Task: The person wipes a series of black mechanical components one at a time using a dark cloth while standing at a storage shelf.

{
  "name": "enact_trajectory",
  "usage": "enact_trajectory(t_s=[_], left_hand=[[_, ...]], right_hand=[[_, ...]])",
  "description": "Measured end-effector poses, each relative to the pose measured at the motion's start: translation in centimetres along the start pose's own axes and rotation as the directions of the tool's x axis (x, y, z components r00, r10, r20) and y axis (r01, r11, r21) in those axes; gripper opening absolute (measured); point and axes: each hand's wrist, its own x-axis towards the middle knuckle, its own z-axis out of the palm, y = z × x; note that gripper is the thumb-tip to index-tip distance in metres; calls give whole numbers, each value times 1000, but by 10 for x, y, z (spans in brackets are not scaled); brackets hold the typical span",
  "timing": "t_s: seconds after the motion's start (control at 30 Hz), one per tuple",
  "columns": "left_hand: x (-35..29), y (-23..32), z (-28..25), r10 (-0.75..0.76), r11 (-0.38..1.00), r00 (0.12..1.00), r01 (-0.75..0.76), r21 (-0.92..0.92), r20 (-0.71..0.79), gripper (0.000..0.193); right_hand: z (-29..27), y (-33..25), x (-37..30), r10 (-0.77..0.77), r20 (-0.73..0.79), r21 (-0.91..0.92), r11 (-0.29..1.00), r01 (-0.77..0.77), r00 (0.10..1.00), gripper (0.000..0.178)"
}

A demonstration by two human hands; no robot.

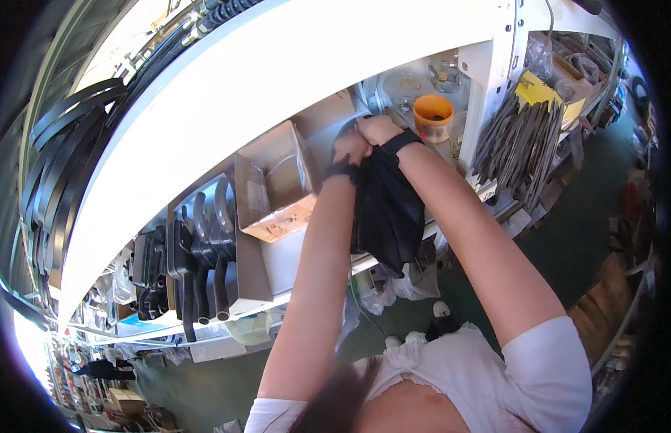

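Both my arms reach forward into a white shelf bay, with a dark band round each wrist. My left hand (350,146) and my right hand (379,130) are close together, fingers closed at the top of a piece of black cloth (389,213). The cloth hangs in folds between my forearms, over the shelf's front edge; whether it is a bag or a garment I cannot tell. Left of my hands stands an open cardboard box (278,216). Close to my right hand is an orange-rimmed tub (433,115) with something dark inside.
Black curved pipes (202,252) fill the shelf at the left, jutting past its edge. A bundle of thin dark strips (519,141) hangs beyond the white upright (498,72) at the right. Clear plastic bags (415,281) sit below the shelf. Black hoses (68,159) curl at the upper left.
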Motion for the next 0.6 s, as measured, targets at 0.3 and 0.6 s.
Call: enact_trajectory(t_s=[0.3,0.6], left_hand=[[37,-87,58,228,972,812,-162,168,-537,45],[-18,-20,-14,-36,980,975,-9,-201,-220,36]], right_hand=[[-33,-90,-7,31,-18,-154,987,-33,999,26],[5,-63,24,268,-27,43,963,-267,963,31]])
